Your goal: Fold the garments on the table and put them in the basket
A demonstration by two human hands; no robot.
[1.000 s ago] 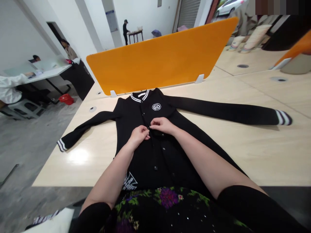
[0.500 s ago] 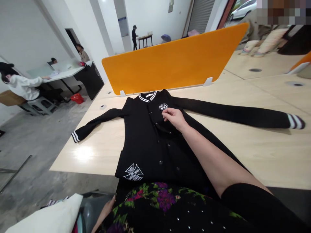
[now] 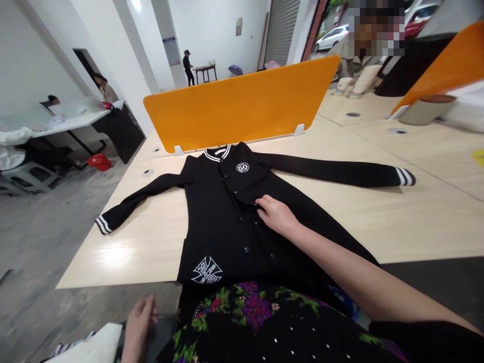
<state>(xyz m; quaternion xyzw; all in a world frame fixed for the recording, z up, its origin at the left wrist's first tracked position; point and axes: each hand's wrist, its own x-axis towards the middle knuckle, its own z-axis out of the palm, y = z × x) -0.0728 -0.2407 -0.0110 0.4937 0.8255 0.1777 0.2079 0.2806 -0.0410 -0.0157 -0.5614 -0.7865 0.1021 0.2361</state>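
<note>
The jacket [image 3: 227, 212] lies flat across the bench's near edge, hem overhanging. Right hand [image 3: 276, 214] rests on its front, fingers curled on the cloth, gripping nothing firmly. Left hand [image 3: 138, 322] hangs below the edge, loosely open and empty. Soft, limp, light fabric; best held at shoulders or hem.

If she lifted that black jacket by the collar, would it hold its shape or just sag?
It would probably sag: the black jacket lies flat on the table, and puckers softly beside the right hand. The long spread sleeves would likely dangle and trail. Pushed, it seems likelier to bunch than slide as one piece, since the hem already droops over the table edge.
</note>
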